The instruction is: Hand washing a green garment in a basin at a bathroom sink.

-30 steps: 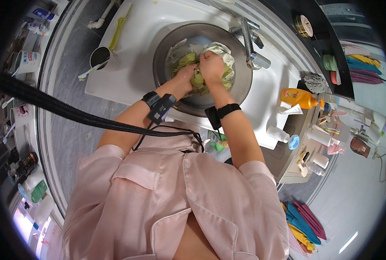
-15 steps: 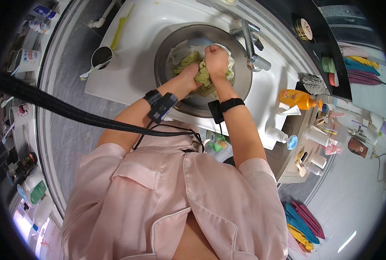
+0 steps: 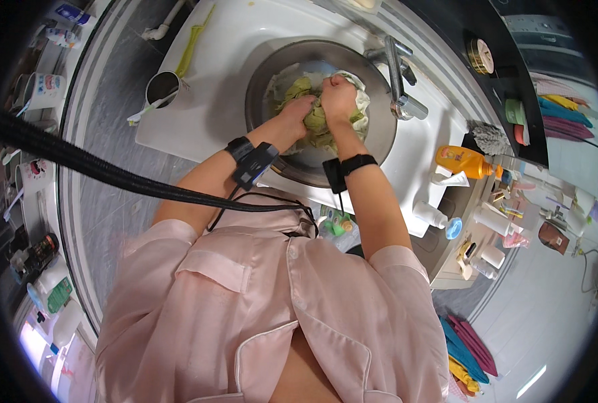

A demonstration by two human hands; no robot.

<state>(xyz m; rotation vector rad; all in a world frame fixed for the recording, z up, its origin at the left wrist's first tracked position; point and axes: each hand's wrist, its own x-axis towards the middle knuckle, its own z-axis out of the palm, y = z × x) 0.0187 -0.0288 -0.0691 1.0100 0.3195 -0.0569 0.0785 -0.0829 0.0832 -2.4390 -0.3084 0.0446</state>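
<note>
Green-and-white cloth (image 3: 318,123), in metal basin (image 3: 381,127): looked soft, probably water-heavy, best gripped by folds; left hand (image 3: 297,117), right hand (image 3: 338,99) had fingers clamped on it.

Landmark: metal basin (image 3: 383,138). We note both arms extended forward and converging over it. Left forearm (image 3: 205,187) crosses the basin's near-left rim on a diagonal; left wrist (image 3: 264,137) looks roughly straight, just inside that rim. Left hand (image 3: 297,117) sits just left of the basin's centre, fingers bent inward; we cannot make out the fingertips. Right forearm (image 3: 378,201) passes over the near-right rim, steeper than the left. Right wrist (image 3: 348,140) lies inside that rim. Right hand (image 3: 338,99), right of the basin's centre and slightly farther out, is balled, knuckles uppermost. We find the hands close together; contact between them unclear.
</note>
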